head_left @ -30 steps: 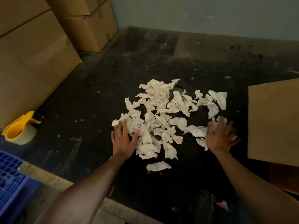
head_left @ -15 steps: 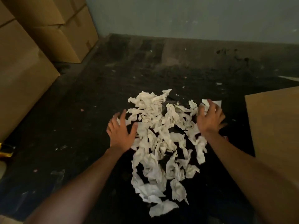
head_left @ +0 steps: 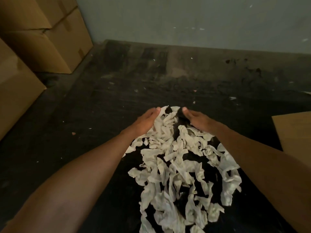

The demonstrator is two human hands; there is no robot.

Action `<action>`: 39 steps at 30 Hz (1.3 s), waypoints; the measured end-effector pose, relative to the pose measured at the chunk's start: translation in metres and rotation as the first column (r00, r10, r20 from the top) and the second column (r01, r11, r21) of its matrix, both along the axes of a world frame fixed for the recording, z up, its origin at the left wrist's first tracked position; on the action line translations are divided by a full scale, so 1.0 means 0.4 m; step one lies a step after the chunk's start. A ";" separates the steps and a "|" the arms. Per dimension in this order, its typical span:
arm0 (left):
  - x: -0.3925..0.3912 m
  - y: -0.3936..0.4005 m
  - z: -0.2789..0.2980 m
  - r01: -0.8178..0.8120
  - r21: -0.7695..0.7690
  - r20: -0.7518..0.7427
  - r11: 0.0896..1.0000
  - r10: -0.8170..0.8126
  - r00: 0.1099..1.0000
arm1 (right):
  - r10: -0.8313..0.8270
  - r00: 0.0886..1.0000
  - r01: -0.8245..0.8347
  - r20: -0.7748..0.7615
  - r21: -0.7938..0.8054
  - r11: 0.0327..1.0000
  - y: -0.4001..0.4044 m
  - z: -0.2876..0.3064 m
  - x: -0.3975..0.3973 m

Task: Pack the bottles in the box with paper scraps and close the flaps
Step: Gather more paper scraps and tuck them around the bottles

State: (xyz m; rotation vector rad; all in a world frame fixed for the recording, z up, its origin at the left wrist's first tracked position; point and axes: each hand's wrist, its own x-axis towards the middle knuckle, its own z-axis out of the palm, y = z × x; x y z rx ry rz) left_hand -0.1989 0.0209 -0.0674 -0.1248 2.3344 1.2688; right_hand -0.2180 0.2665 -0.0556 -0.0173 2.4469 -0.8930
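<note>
Crumpled white paper scraps (head_left: 176,165) lie heaped on the dark scuffed surface (head_left: 84,132). The left hand (head_left: 145,122) and right hand (head_left: 197,120) cup the pile's far end, each grip wide, seemingly holding nothing.

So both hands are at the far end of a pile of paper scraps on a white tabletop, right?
Not quite: the tabletop is black, not white, as the head view shows. The left hand and right hand are indeed at the far end of the paper scraps.

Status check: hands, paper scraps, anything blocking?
Left hand and right hand open, cupping far end of white torn paper scraps. Scraps loose on dark tabletop. Nothing blocking.
</note>
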 end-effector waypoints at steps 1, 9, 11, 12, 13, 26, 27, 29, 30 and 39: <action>0.009 0.009 0.012 0.015 0.060 -0.017 0.998 -0.014 1.000 | 0.010 1.000 -0.010 -0.009 -0.050 0.999 -0.025 0.018 0.013; 0.253 -0.060 0.094 0.395 -0.243 -0.251 0.886 -0.451 0.856 | 0.455 0.883 -0.458 -0.117 0.004 0.889 0.008 0.143 0.266; 0.325 -0.073 0.058 0.511 -0.482 -0.152 0.712 -0.642 0.751 | 0.607 0.790 -0.582 -0.084 0.206 0.787 0.022 0.113 0.335; 0.355 -0.075 0.033 0.544 -0.563 -0.096 0.622 -0.703 0.705 | 0.649 0.758 -0.615 -0.072 0.257 0.746 0.020 0.090 0.365; 0.379 -0.076 0.000 0.564 -0.625 -0.045 0.539 -0.747 0.663 | 0.676 0.734 -0.632 -0.073 0.291 0.718 0.017 0.062 0.390; 0.523 -0.034 -0.160 0.126 -0.712 -0.415 0.691 -0.558 0.719 | 0.563 0.737 -0.375 -0.373 0.468 0.800 -0.019 -0.144 0.521; 0.534 -0.024 -0.164 0.088 -0.709 -0.443 0.699 -0.539 0.716 | 0.550 0.725 -0.353 -0.415 0.462 0.814 -0.019 -0.150 0.526; 0.550 -0.005 -0.162 0.026 -0.722 -0.462 0.692 -0.510 0.726 | 0.525 0.678 -0.307 -0.514 0.451 0.838 -0.013 -0.165 0.534; 0.556 0.003 -0.161 0.006 -0.743 -0.449 0.669 -0.505 0.737 | 0.506 0.657 -0.283 -0.559 0.439 0.853 -0.011 -0.172 0.538; 0.583 0.041 -0.115 0.020 -0.727 -0.336 0.687 -0.381 0.861 | 0.352 0.671 -0.211 -0.653 0.287 0.934 0.001 -0.197 0.533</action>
